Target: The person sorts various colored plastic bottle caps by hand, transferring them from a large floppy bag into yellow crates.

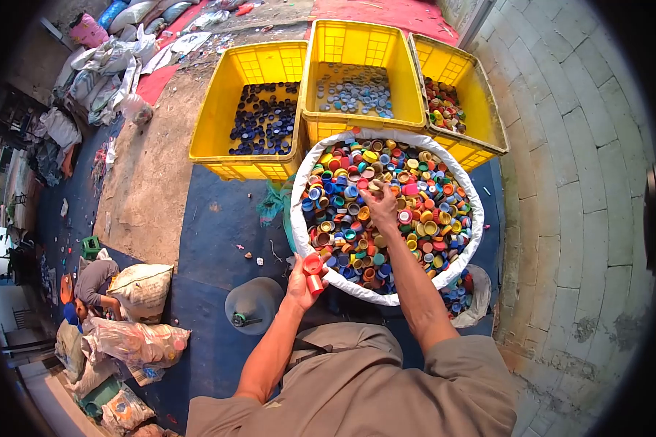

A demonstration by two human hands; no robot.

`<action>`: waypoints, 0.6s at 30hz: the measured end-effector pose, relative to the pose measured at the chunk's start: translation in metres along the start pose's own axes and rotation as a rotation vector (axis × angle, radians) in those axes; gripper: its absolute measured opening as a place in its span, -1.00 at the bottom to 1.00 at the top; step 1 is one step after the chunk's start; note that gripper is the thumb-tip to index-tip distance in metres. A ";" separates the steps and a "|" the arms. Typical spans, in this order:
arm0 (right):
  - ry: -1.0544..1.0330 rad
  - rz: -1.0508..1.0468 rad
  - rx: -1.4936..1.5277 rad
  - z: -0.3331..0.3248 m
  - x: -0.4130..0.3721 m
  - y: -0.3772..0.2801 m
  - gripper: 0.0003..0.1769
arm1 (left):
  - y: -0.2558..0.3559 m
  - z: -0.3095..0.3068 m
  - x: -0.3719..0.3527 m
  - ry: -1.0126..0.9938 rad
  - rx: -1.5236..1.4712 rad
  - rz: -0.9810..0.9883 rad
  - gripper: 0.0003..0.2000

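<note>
A large round sack with a rolled white rim (pixel 476 197) stands in front of me, filled with mixed bottle caps (pixel 430 227) in many colours. My left hand (pixel 296 290) is at the rim's near left side, closed around several red bottle caps (pixel 313 265). Over the middle of the heap, my right hand (pixel 381 209) reaches down with its fingers bent together at a pale yellowish cap (pixel 375 184). The fingertips touch the caps there, and the exact grip is partly hidden.
Behind the sack stand yellow crates: one with dark blue caps (pixel 197 149), one with pale blue caps (pixel 364 122), one with mixed caps (pixel 490 138). A big clear bottle (pixel 254 306) is beside my left arm. A block wall (pixel 561 218) runs along the right. Another person (pixel 97 282) bends among sacks at left.
</note>
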State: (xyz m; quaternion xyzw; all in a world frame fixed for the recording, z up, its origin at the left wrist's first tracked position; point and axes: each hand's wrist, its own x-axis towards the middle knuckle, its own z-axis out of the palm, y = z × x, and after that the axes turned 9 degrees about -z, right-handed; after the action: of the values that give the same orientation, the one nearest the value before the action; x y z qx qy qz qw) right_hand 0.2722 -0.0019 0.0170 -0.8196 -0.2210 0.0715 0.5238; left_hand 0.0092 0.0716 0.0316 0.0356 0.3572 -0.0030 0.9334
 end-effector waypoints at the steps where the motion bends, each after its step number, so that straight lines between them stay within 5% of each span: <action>1: -0.022 0.216 0.249 -0.008 -0.002 -0.002 -0.45 | 0.000 0.002 0.005 -0.029 0.020 0.000 -0.49; 2: -0.044 0.426 0.503 -0.018 -0.004 -0.004 -0.48 | 0.000 0.005 0.009 -0.060 0.042 0.001 -0.50; 6: 0.047 0.591 1.184 -0.053 -0.032 -0.004 -0.56 | -0.004 0.036 0.024 -0.057 0.127 -0.024 -0.51; 12: 0.169 0.536 1.511 -0.085 -0.098 -0.002 -0.55 | -0.018 0.073 0.047 -0.300 0.171 -0.115 -0.47; 18: 0.293 0.682 1.675 -0.105 -0.170 0.001 -0.39 | -0.047 0.079 0.071 -0.263 0.164 -0.213 -0.45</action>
State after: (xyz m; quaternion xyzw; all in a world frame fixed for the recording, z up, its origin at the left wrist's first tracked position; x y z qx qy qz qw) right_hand 0.1577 -0.1632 0.0428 -0.1937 0.2258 0.2543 0.9202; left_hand 0.1133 0.0206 0.0403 0.0728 0.2321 -0.1354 0.9605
